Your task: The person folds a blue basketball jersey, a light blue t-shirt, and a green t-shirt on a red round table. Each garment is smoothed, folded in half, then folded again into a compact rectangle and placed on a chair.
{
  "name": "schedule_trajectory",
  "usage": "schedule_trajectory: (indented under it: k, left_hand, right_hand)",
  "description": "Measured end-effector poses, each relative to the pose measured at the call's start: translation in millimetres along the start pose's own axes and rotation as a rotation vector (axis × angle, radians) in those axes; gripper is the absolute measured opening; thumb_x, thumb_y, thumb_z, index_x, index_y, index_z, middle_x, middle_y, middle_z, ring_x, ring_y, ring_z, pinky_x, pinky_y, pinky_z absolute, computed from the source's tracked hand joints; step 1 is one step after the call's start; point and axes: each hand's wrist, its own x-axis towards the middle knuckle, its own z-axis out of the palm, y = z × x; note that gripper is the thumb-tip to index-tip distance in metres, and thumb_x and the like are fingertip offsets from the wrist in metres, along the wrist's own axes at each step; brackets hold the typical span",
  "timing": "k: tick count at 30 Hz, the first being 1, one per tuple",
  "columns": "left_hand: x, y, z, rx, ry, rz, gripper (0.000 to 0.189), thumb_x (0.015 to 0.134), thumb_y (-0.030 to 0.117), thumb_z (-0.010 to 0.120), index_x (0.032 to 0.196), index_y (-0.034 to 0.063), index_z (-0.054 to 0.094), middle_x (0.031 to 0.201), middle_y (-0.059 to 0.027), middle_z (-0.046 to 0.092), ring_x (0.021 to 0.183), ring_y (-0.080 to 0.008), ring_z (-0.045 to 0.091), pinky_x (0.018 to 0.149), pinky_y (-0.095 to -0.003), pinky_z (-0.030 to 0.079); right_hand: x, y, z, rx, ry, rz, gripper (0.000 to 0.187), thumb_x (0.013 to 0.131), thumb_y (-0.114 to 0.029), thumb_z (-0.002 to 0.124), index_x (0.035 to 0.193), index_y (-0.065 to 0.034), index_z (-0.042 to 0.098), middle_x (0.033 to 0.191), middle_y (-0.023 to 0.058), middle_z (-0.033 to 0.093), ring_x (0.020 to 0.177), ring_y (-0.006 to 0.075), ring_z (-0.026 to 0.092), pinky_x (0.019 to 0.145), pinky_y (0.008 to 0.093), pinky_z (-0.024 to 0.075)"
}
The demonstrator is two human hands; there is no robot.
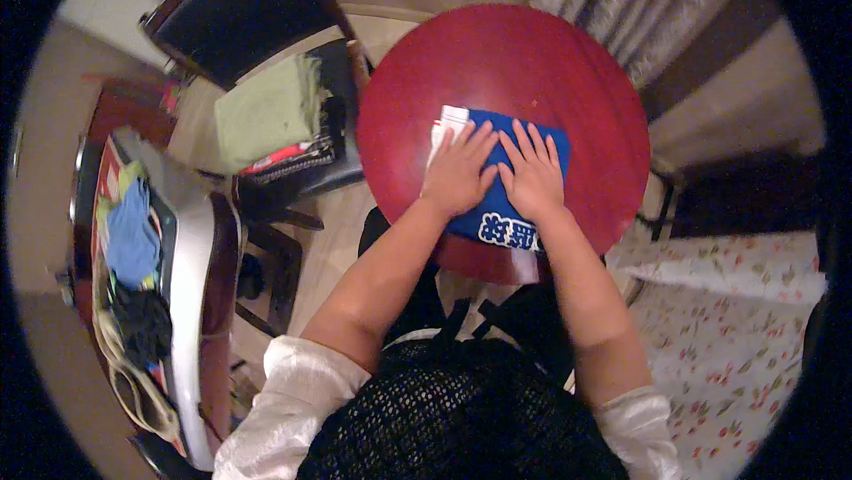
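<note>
Before me a blue folded cloth (491,204) lies on a round red table (492,47). White characters with dark outlines mark its near edge. Along its left side shows a white part (454,115) with thin stripes; whether it belongs to the blue cloth I cannot tell. My left hand (458,170) rests flat, palm down, over the white part and the left of the blue cloth. Flat on the right half lies my right hand (534,172), fingers spread. Both hands hide much of the cloth, and neither grips anything.
On a dark chair (219,11) at the left sits a stack of folded clothes, a light green one (266,114) on top. Loose clothes, including a blue garment (133,234) and a black one (141,327), lie farther left. A flower-patterned cover (725,347) spreads at the right, below grey curtains (639,1).
</note>
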Motion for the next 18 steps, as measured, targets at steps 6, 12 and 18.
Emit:
schedule_trajectory:
  k: [6, 12, 18]
  left_hand:
    - [-26, 2, -2, -0.102, 0.052, -0.026, 0.052, 0.087, 0.033, 0.050, 0.133, 0.0115, 0.043, 0.143, -0.0100, 0.035, 0.132, -0.0320, 0.030, 0.109, -0.0485, 0.021]
    - [-47, 7, -5, -0.106, 0.043, -0.073, 0.051, 0.088, 0.033, 0.050, 0.134, 0.0139, 0.042, 0.145, -0.0088, 0.032, 0.134, -0.0299, 0.028, 0.109, -0.0484, 0.023]
    - [-73, 6, -9, -0.082, -0.043, -0.162, 0.054, 0.090, 0.036, 0.046, 0.140, 0.0202, 0.032, 0.149, -0.0034, 0.024, 0.137, -0.0243, 0.022, 0.111, -0.0466, 0.018]
  right_hand:
    - [-6, -3, -5, -0.090, -0.094, -0.036, 0.052, 0.088, -0.031, 0.049, 0.136, -0.0158, 0.040, 0.146, 0.0093, 0.030, 0.135, 0.0286, 0.025, 0.110, 0.0470, 0.0162]
    - [-20, -7, -4, -0.087, -0.102, -0.057, 0.049, 0.091, -0.029, 0.045, 0.137, -0.0149, 0.039, 0.146, 0.0092, 0.031, 0.135, 0.0269, 0.025, 0.110, 0.0453, 0.0165]
    - [-33, -6, -1, -0.060, -0.045, 0.007, 0.046, 0.090, -0.031, 0.046, 0.133, -0.0157, 0.044, 0.145, 0.0084, 0.032, 0.134, 0.0274, 0.029, 0.110, 0.0460, 0.0190]
